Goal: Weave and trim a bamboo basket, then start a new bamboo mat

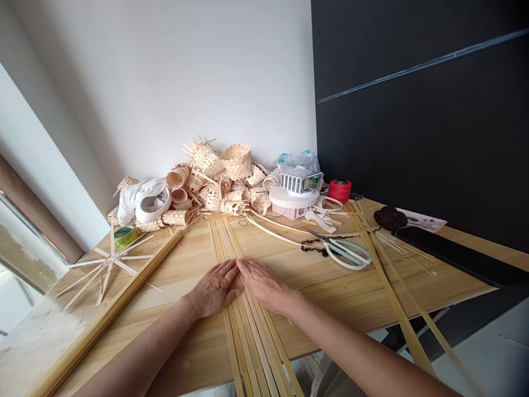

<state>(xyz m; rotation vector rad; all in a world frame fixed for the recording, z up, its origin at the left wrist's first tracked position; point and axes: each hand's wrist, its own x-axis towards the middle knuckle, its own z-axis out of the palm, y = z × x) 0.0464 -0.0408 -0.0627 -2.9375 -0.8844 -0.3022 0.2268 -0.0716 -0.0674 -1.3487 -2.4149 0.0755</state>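
Several long pale bamboo strips (254, 353) lie side by side on the wooden table, running from its middle over the near edge. My left hand (218, 286) rests palm down across them, its fingers stretched out and its thumb pointing inward. From the other side my right hand (262, 282) lies flat on the same strips, and its fingertips meet those of the left. Beneath both palms the strips are hidden. Right of my hands are scissors (345, 252) with pale handles, lying on the table with a dark cord beside them.
Woven baskets (236, 161) are heaped against the wall. A strip bundle (111, 309) and star-shaped strips (111, 260) lie left, near green tape (125, 237). At right are red thread (340, 191), a white turntable (294, 197), dark yarn (390, 218), a black case (458, 256) and more strips (386, 281).
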